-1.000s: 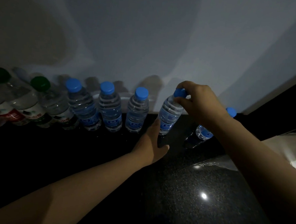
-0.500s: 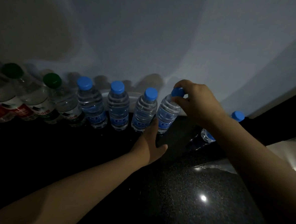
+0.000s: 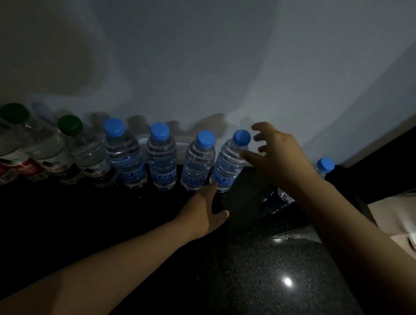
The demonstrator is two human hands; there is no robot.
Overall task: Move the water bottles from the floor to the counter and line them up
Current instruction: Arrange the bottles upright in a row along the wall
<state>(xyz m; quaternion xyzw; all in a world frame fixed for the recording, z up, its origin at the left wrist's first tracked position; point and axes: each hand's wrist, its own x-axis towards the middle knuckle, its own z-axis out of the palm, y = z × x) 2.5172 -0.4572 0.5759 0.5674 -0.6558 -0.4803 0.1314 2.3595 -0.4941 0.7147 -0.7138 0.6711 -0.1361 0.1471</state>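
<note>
Several clear water bottles stand in a row along the wall on the dark speckled counter (image 3: pixel 256 270): green-capped ones (image 3: pixel 80 154) at the left, then blue-capped ones (image 3: pixel 161 159). The rightmost bottle of the row (image 3: pixel 228 163) leans slightly left against its neighbour (image 3: pixel 198 164). My right hand (image 3: pixel 277 156) hovers just right of its cap, fingers spread, holding nothing. My left hand (image 3: pixel 206 210) lies flat on the counter, fingertips at that bottle's base. One more blue-capped bottle (image 3: pixel 323 166) stands apart at the right, partly hidden behind my right forearm.
A pale wall rises directly behind the bottles. At the right the counter ends at a dark edge, with a light-coloured surface (image 3: pixel 398 212) and a white object beyond. A crumpled clear plastic wrap (image 3: pixel 297 236) lies on the counter under my right arm.
My right hand has let go of the rightmost row bottle's cap and opened, moving slightly right. That bottle now stands closer to its neighbour. My left hand stays at its base.
</note>
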